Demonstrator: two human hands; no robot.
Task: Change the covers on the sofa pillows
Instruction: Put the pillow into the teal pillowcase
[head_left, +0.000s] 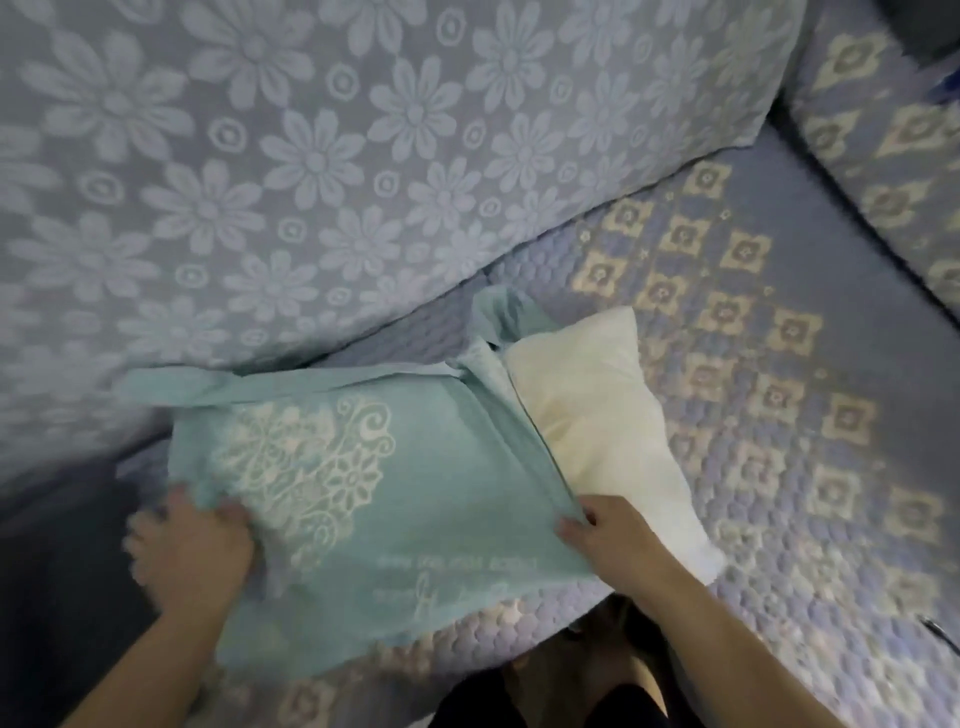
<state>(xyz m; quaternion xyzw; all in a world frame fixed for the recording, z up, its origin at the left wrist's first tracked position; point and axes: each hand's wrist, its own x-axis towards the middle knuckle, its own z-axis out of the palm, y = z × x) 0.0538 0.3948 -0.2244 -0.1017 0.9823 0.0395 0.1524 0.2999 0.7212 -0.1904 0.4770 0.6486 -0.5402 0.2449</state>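
Here, counts: one teal cover, one bare cream pillow, two hands, one sofa.
Cover look: teal cloth with a pale lace-like medallion printed toward its left half and faint pale lettering near its lower edge; flat strips of the same cloth trail from its upper edge, one running left, one bunched above the pillow.
Pillow look: plain cream, uncovered, slightly creased, its long side touching the cover's right edge.
Place: both lie on the quilted sofa seat, lavender with cream diamond motifs, just in front of the back cushion in grey-blue daisy fabric.
Left hand: blurred, fingers curled into a bunched fold at the cover's lower left corner.
Right hand: fingers and thumb pinch the cover's right edge, beside the pillow.
Second cushion: diamond-patterned, at the far right.
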